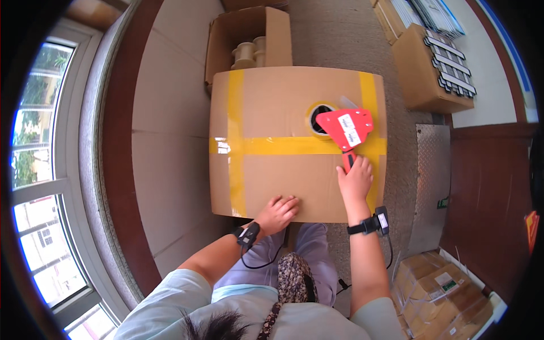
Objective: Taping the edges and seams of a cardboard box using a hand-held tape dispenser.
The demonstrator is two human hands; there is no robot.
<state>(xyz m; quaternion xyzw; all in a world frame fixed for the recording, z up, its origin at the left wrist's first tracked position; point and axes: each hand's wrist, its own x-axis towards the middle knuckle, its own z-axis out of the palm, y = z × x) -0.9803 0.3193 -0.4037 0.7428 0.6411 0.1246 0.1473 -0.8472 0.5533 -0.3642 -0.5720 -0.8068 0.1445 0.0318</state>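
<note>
A large cardboard box [283, 187] stands in front of me, its top crossed by yellow tape [294, 145] running sideways, with more strips along the left and right ends. My right hand [356, 181] is wrapped round the handle of a red tape dispenser [347, 126], held over the right part of the box. A roll of yellow tape [312, 126] sits at the dispenser's left side. On the near edge of the box rests my left hand [277, 213], fingers a little bent and apart, holding nothing.
Behind the big box, an open carton [279, 37] holds pale spools [245, 52]. At the far right, another carton [416, 73] bears dark and white slatted pieces [453, 65]. A strapped carton [436, 277] is at the lower right. Windows [42, 113] line the left.
</note>
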